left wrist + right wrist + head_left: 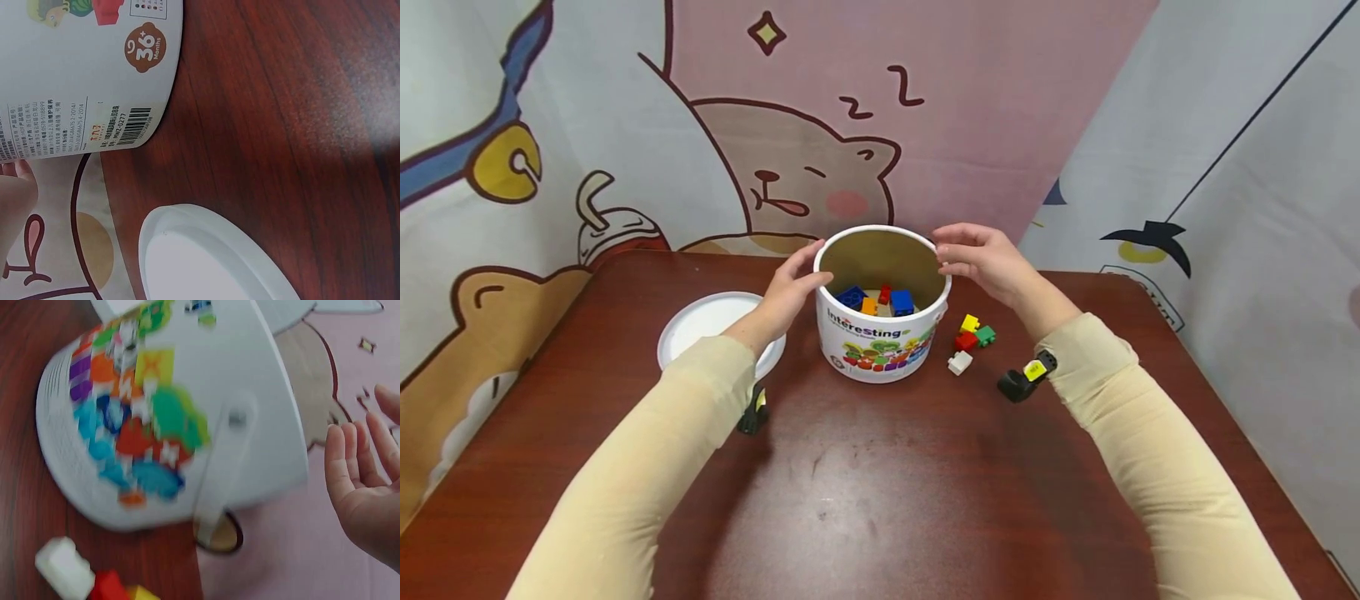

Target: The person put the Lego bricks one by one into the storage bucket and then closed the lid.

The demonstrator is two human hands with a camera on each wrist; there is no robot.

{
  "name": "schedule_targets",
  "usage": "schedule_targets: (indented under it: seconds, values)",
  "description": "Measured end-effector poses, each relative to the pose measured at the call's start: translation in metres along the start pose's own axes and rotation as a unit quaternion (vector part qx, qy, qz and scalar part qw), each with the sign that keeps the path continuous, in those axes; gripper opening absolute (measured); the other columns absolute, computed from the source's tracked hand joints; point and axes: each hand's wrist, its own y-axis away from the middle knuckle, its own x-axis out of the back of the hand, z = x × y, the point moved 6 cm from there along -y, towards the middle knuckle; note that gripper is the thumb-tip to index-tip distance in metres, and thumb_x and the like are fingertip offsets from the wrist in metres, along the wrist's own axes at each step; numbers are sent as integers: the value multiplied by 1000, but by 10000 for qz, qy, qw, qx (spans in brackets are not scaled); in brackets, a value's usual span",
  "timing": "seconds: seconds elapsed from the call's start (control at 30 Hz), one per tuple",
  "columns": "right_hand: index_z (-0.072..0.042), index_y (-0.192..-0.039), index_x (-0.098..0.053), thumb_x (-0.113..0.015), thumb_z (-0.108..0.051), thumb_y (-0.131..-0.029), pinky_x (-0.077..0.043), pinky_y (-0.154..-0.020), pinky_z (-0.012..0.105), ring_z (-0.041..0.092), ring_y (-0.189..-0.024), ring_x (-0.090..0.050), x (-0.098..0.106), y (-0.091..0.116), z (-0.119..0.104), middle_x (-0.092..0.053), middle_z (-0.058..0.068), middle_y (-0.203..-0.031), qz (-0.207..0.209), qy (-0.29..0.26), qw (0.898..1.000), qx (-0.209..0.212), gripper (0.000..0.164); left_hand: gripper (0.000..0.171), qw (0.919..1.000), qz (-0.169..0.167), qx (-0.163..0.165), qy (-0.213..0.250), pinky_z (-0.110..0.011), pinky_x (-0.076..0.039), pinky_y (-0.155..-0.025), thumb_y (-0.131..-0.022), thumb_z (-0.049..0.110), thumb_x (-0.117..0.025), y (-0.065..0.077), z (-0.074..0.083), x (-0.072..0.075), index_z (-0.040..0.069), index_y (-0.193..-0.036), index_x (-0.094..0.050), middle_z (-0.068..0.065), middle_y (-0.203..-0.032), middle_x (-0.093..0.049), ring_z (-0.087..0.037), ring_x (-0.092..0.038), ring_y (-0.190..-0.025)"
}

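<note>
A white round bucket (883,367) printed with "Interesting" stands upright on the table, uncovered. Blue blocks (902,303), a yellow-orange block (869,306) and a red block (885,294) lie inside it. At its left rim is my left hand (784,293), fingers fairly straight along the outside and thumb over the edge. My right hand (988,262) hovers by the right rim; in the right wrist view its loosely bent fingers (351,450) are apart from the bucket and hold nothing. The bucket partly hides my left fingers in the left wrist view.
A white lid (688,325) lies left of the bucket, under my left forearm. To the bucket's right sit a yellow block (970,322), a red block (966,341), a green block (985,336) and a white block (959,362). A cartoon-printed cloth (1000,108) hangs behind the table.
</note>
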Motion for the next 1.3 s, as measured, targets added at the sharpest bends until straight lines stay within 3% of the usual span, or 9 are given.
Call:
schedule_targets:
  seconds: [0.1,0.23,0.3,0.43,0.57,0.77,1.0,1.2,1.3]
  values:
    - [-15,-96,-67,-59,-3,-88,-55,-73,21,11,-81,-61,24,6,10,-61,-1,-94,126,10,9999,71,16,58,10000,4,11,-46,-40,-27,-113,-90,6,-53,0,0,0,10,-144,-35,-13,-148,-34,-30,-33,-134]
    - [-17,-102,-64,-63,-11,-87,-54,-76,20,7,-86,-59,56,15,35,-58,-5,-101,257,631,9976,-153,16,58,9999,54,45,-107,-40,-27,-113,-90,6,-53,-1,0,2,11,-144,-35,-12,-149,-34,-30,-33,-134]
    - [-13,-112,-61,-65,-16,-87,-54,-79,22,5,-87,-60,70,18,52,-56,-4,-108,309,1093,9929,-357,25,57,9999,75,52,-114,-40,-26,-113,-90,7,-54,0,0,2,11,-144,-36,-11,-149,-33,-30,-32,-134]
    - [1,-131,-47,-64,-19,-88,-52,-89,31,2,-88,-62,92,26,87,-49,16,-130,339,1853,9788,-807,51,57,9999,27,80,-141,-40,-25,-114,-91,9,-53,1,-1,2,12,-145,-35,-11,-149,-32,-29,-31,-135]
    - [5,-136,-40,-61,-17,-90,-52,-89,29,1,-85,-61,107,31,115,-38,25,-140,340,2139,9693,-1163,55,57,9999,-5,95,-83,-41,-26,-114,-91,8,-52,2,-2,1,12,-145,-35,-11,-149,-33,-28,-33,-133]
    - [5,-134,-43,-61,-11,-89,-52,-78,19,5,-89,-58,109,31,137,-44,26,-136,168,2409,9624,-1248,51,57,10000,40,30,-45,-40,-27,-113,-90,6,-52,2,-1,0,11,-144,-35,-11,-148,-34,-28,-35,-132]
    - [1,-126,-54,-68,-9,-82,-43,-77,16,28,-105,-51,105,28,141,-55,23,-125,73,3494,9316,-997,48,57,10000,57,37,-46,-39,-27,-113,-90,7,-53,1,0,-1,11,-144,-36,-7,-151,-30,-25,-34,-133]
    - [3,-118,-60,-67,-4,-81,-44,-72,19,23,-90,-52,104,23,140,-61,21,-111,61,3861,9179,-912,39,57,9999,91,39,-94,-38,-27,-114,-90,9,-54,-2,-3,1,14,-144,-37,-4,-153,-28,-23,-33,-134]
    - [4,-116,-62,-66,-4,-81,-46,-70,19,19,-86,-53,106,23,140,-62,21,-108,-1,3900,9167,-871,36,57,9999,89,70,-94,-38,-26,-114,-89,9,-54,-2,-4,0,14,-144,-37,-4,-153,-28,-23,-32,-135]
